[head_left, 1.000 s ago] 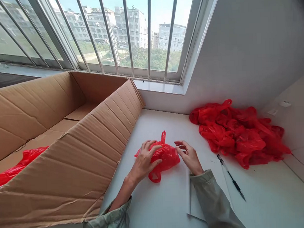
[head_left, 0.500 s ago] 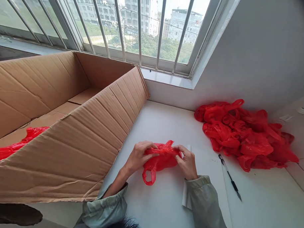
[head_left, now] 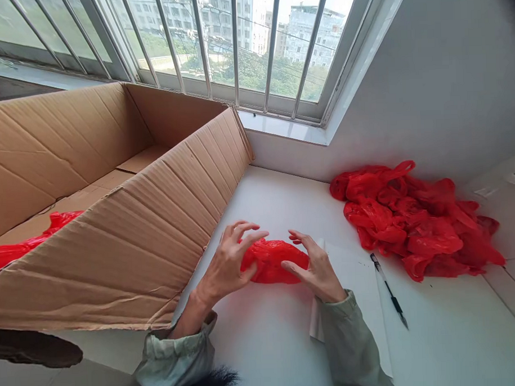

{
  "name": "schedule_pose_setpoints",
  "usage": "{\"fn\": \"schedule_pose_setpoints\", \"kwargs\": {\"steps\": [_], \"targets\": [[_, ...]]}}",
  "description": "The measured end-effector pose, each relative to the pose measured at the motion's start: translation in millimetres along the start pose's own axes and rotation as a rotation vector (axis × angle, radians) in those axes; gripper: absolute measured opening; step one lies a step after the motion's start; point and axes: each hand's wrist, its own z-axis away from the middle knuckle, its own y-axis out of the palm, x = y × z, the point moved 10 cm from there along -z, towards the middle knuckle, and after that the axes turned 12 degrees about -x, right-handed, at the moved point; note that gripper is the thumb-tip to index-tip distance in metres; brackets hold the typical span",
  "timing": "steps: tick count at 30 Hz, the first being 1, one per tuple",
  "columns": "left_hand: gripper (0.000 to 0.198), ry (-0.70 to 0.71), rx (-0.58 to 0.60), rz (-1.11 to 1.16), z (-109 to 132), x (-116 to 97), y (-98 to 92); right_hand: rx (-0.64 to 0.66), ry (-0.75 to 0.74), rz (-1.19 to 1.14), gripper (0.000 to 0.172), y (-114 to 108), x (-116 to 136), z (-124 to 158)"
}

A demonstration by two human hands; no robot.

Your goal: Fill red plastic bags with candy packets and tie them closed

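A red plastic bag (head_left: 273,263) lies bunched on the white table between my hands. My left hand (head_left: 232,258) arches over its left end, fingers spread and curved, gripping nothing. On the opposite end, my right hand (head_left: 317,267) is open too, with thumb and fingers apart around the bag's edge. Whether any fingertip touches the plastic I cannot tell. The bag's handles do not show now. To the right, a heap of crumpled red plastic bags (head_left: 414,227) rests against the wall.
A large cardboard box (head_left: 174,218) stands at the left, with red plastic (head_left: 39,237) inside. A black-and-clear pen (head_left: 390,292) and a sheet of white paper (head_left: 362,302) lie right of my right forearm. Behind is a barred window (head_left: 235,47).
Both hands have let go of the red plastic bag and opened. The bag now lies lower and flatter, and its hanging handle loop is out of sight.
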Motion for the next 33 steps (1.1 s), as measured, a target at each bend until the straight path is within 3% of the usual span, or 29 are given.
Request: {"fn": "schedule_pose_setpoints", "kwargs": {"steps": [2, 4, 6, 9, 12, 15, 17, 19, 21, 23, 25, 26, 28, 30, 33], "targets": [[0.032, 0.120, 0.106, -0.106, 2, -12, 11.1, -0.023, -0.045, 0.065, 0.028, 6, 10, -5], [0.024, 0.096, 0.109, -0.098, 2, -8, 12.2, -0.093, -0.027, 0.103, 0.013, 2, 9, -6], [0.017, -0.079, -0.012, 0.032, 1, 10, -0.9, -0.236, 0.096, 0.077, 0.014, -15, -5, -2], [0.023, -0.496, -0.332, 0.386, 13, 54, -29.1, -0.505, 0.332, -0.126, 0.019, -50, -39, 16], [0.025, -0.712, -0.487, 0.657, 26, 72, -39.1, -0.604, 0.440, -0.388, 0.020, -62, -62, 28], [0.022, -0.634, -0.396, 0.664, 19, 56, -47.0, -0.577, 0.415, -0.488, 0.024, -66, -61, 29], [0.021, -0.521, -0.304, 0.533, 13, 38, -55.1, -0.625, 0.316, -0.485, 0.033, -81, -42, 30], [0.021, -0.397, -0.227, 0.371, 9, 20, -62.0, -0.758, 0.146, -0.414, 0.038, -107, -9, 35], [0.025, -0.297, -0.173, 0.287, 7, 5, -64.5, -0.854, -0.090, -0.261, 0.032, -127, 42, 42], [0.035, -0.252, -0.133, 0.286, 9, -5, -62.6, -0.716, -0.331, -0.050, 0.026, -116, 99, 36], [0.045, -0.218, -0.086, 0.297, 11, -14, -58.1, -0.393, -0.501, 0.146, 0.025, -72, 137, 25], [0.047, -0.198, -0.063, 0.294, 12, -19, -56.2, -0.240, -0.539, 0.215, 0.023, -48, 144, 20], [0.048, -0.147, -0.012, 0.268, 15, -28, -53.5, -0.042, -0.530, 0.296, 0.017, -9, 139, 13], [0.042, -0.086, 0.015, 0.226, 20, -35, -55.2, 0.042, -0.436, 0.370, 0.021, 13, 113, 8], [0.026, -0.032, -0.021, 0.104, 30, -34, -65.5, 0.054, -0.274, 0.518, 0.009, 15, 59, 16]]}}
